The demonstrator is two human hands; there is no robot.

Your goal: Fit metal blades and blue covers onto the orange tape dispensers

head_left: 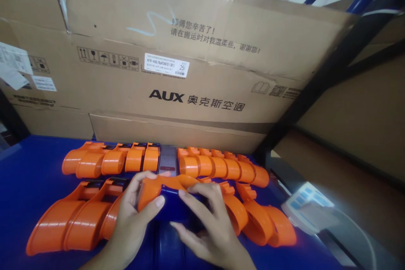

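An orange plastic tape dispenser (pixel 186 181) is held up in front of me between both hands. My left hand (pixel 133 206) grips its left end, thumb on the near face and fingers behind; a toothed edge shows by the palm. My right hand (pixel 210 211) has its fingers on the dispenser's right part, with the thumb lower and apart from it. Dark blue plastic (pixel 172 200) shows just under the dispenser; whether it belongs to it I cannot tell. More orange dispensers stand in rows left (pixel 76 221) and right (pixel 257 221), several with black pieces on top at left.
A blue surface (pixel 19 177) lies under the rows. A grey device (pixel 167 160) stands between the back rows. Behind rises a large cardboard box (pixel 202 80). At right are a dark rack post (pixel 303 97) and a white device with blue keys (pixel 306 202) and a cable.
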